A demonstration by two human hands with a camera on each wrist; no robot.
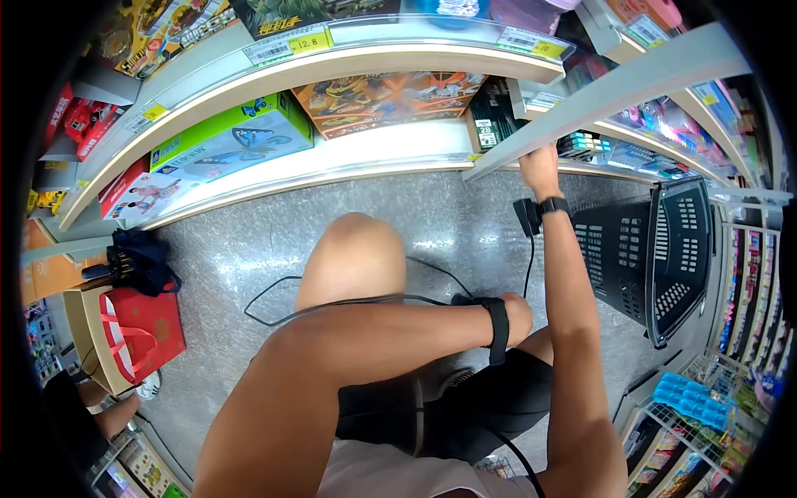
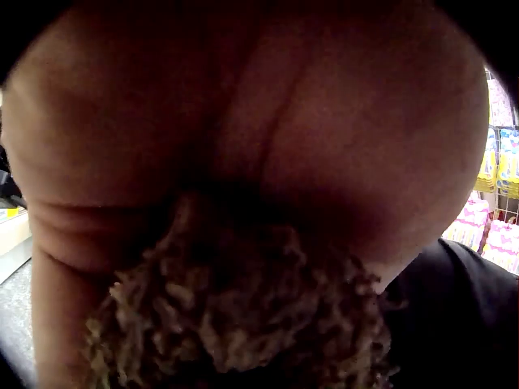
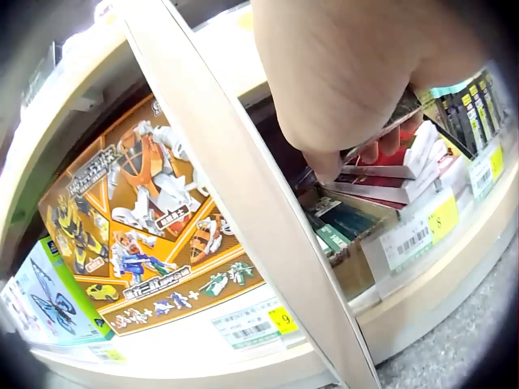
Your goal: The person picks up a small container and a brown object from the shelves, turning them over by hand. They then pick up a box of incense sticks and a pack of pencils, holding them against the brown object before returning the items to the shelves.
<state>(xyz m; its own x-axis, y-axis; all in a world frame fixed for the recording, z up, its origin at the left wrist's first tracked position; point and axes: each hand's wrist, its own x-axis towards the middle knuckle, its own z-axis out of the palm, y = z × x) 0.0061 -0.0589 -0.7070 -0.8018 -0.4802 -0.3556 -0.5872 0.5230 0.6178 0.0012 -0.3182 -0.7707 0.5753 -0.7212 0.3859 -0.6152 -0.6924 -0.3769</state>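
In the head view my right hand point(image 1: 541, 173) reaches into the bottom shelf beside a slanted white upright point(image 1: 614, 95). The right wrist view shows this hand point(image 3: 357, 73) with its fingers curled round a dark, shiny packet point(image 3: 401, 113), partly hidden by the hand. Under it lie white-edged red packs point(image 3: 405, 172) and a carton with dark green packs point(image 3: 349, 217). My left hand point(image 1: 517, 319) is bent at the wrist near my leg, its fingers out of sight; nothing held shows. The left wrist view is dark, filled by skin and a blurred, shaggy brown thing point(image 2: 243, 300).
An orange toy box point(image 1: 390, 100) and a green-edged butterfly box point(image 1: 249, 137) stand on the bottom shelf. A dark basket point(image 1: 614, 241) is at the right. A red bag point(image 1: 158, 340) stands at the left, near another person's leg point(image 1: 116, 415). A black cable point(image 1: 349, 300) crosses my leg.
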